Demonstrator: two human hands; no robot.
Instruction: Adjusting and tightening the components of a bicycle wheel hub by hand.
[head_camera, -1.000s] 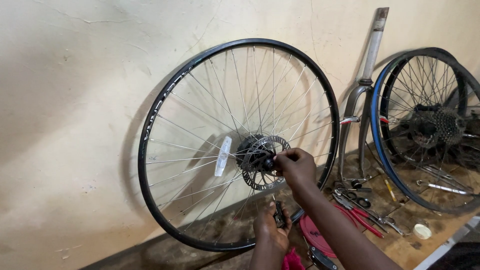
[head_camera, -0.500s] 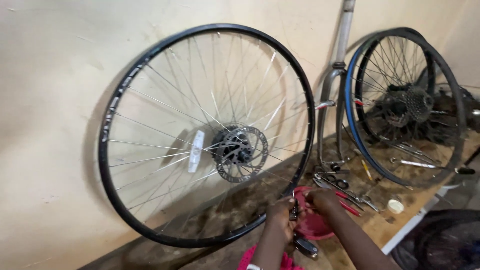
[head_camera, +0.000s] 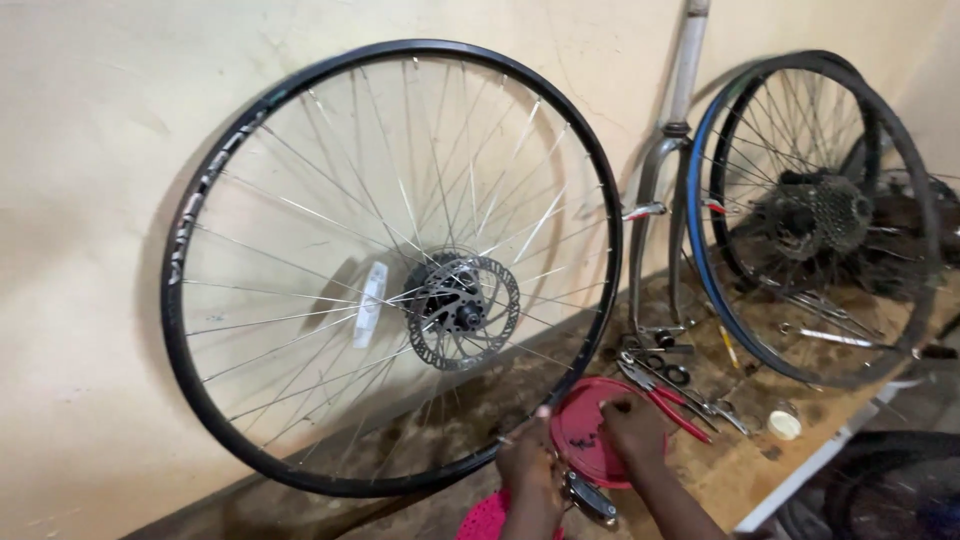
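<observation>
Red shallow dish (head_camera: 585, 425) sits at the near edge of the worktop (head_camera: 750, 460), just in front of the big spoked wheel (head_camera: 390, 265). Right hand (head_camera: 632, 428) reaches into it, fingertips pinched narrow over small dark bits; whether they hold one I cannot tell. Left hand (head_camera: 527, 465), just beside the dish, pinches a thin metal piece (head_camera: 507, 439). Farther right lie red-handled pliers (head_camera: 665, 398). A second wheel (head_camera: 810, 215) with a cassette leans against the wall (head_camera: 90, 150).

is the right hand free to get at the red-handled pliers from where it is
Probably yes. The right hand rests over the red dish, and the red-handled pliers lie on the bench just beside it on the right, with nothing between them. Whether it already holds some small part, I cannot tell.
</observation>
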